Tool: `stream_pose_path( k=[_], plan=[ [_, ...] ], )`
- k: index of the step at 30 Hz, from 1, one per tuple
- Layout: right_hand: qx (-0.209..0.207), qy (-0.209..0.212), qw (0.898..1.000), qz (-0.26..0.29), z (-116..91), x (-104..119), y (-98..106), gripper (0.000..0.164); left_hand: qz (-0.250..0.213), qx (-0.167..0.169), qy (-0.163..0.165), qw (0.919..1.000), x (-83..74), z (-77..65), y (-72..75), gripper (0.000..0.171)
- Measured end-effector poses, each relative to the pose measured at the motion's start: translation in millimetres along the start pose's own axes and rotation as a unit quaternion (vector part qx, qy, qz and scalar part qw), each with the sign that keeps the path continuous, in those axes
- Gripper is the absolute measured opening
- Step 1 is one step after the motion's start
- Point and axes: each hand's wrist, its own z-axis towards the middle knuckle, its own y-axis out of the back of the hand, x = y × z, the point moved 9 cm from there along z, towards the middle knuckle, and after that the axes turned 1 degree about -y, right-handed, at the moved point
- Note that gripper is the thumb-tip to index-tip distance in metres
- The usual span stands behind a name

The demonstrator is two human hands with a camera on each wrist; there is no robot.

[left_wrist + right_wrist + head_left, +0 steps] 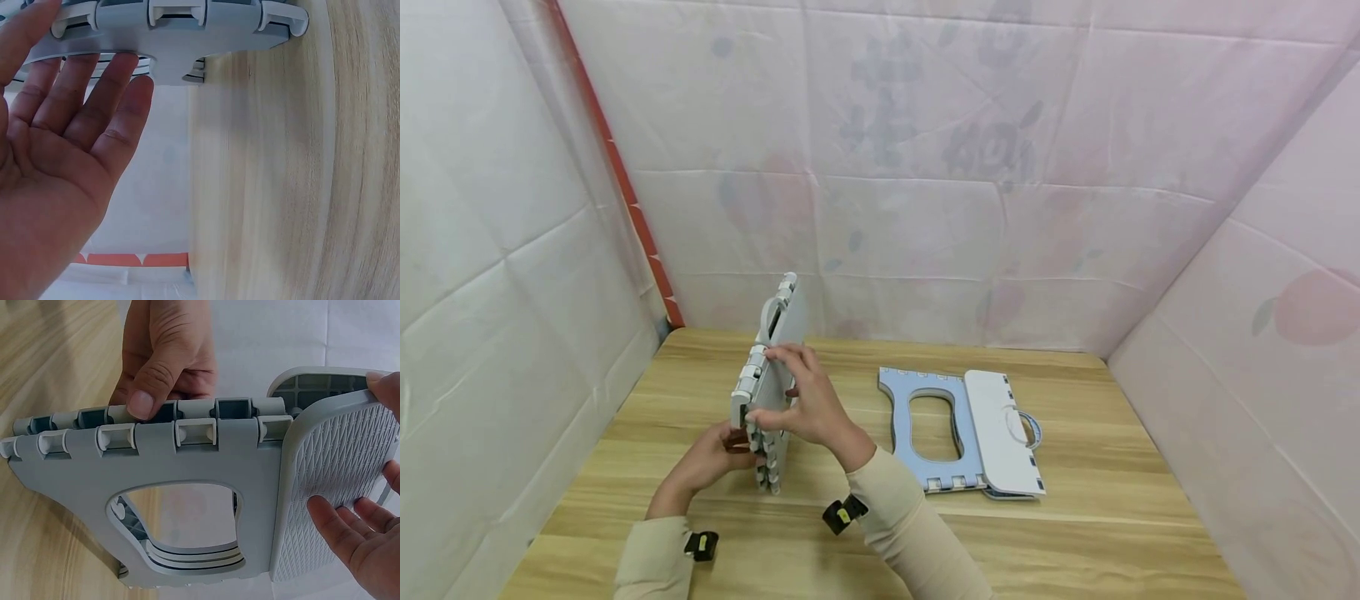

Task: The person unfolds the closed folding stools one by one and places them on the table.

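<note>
A grey folding step stool stands on edge, partly folded, left of the table's middle. My left hand holds its leg section low down; in the right wrist view the left thumb lies on the hinged edge. In the left wrist view, the left fingers reach behind the panel. My right hand grips the top section, thumb at the edge and fingertips on the textured step panel. The leg panel has a large rounded opening. A pale carry handle loops out from the stool.
A second folding stool, with a blue leg panel and white top, lies flat on the wooden table to the right. Its handle sticks out rightward. Pale sheeting walls the table's back and both sides.
</note>
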Motion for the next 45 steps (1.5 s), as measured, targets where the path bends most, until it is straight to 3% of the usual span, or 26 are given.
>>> stream_pose_path(
  k=[11, 22, 30, 37, 45],
  plan=[
    [0.005, 0.015, 1.0, -0.021, -13, -4, -5, 0.083, -0.019, 0.007, -0.009, 0.9998, -0.2, -2.6, -2.7, 0.052],
    [0.0, -0.045, 0.998, 0.042, -36, -27, -11, 0.093, -0.031, 0.001, -0.006, 0.9995, 2.1, -3.2, -2.8, 0.054],
    [0.004, -0.078, 0.996, 0.049, -46, -46, -23, 0.088, -0.021, -0.025, 0.01, 0.9994, 8.0, -2.5, 0.6, 0.059],
    [0.021, -0.124, 0.989, 0.073, -51, -65, -36, 0.079, -0.022, -0.026, 0.001, 0.9994, 8.4, -0.1, 1.8, 0.06],
    [0.027, -0.122, 0.985, 0.119, -52, -78, -51, 0.06, -0.023, -0.022, 0.0, 0.9995, 10.7, -1.9, 0.1, 0.058]
  ],
)
